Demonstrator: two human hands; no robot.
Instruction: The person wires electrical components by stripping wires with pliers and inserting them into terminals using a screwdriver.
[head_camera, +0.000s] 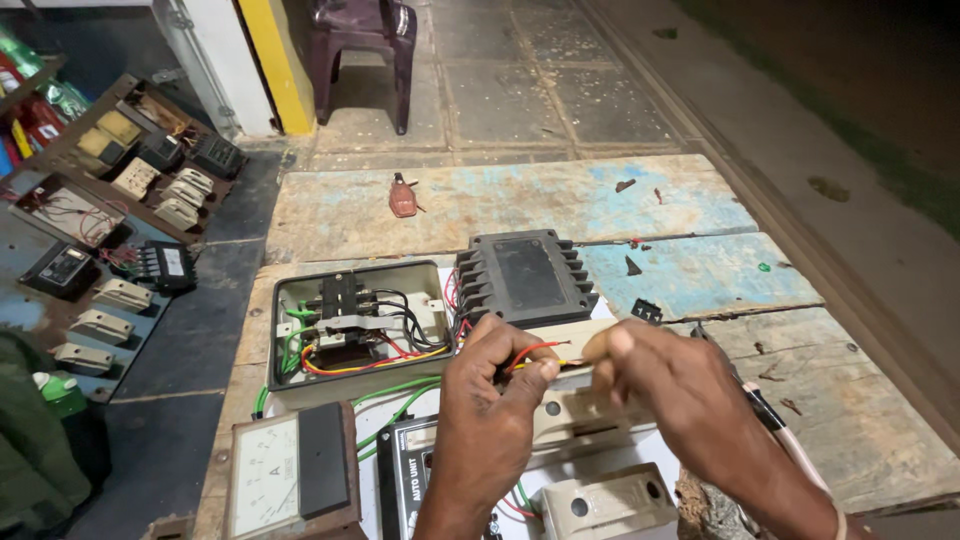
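Fingertips of left hand (492, 385) and right hand (668, 385) pinched shut on red and yellow wires (535, 355), just near of black finned module (524, 278), right of open switch box (360, 325). Probably light, springy, thin; best gripped on insulation near the ends.

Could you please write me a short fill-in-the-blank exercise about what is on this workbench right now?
1. Both hands, left hand and right hand, pinch thin ___ between them.
2. The open box of wiring lies to the ___ of the black finned block.
3. Beyond the bench stands a plastic ___.

Missing words: wires; left; chair
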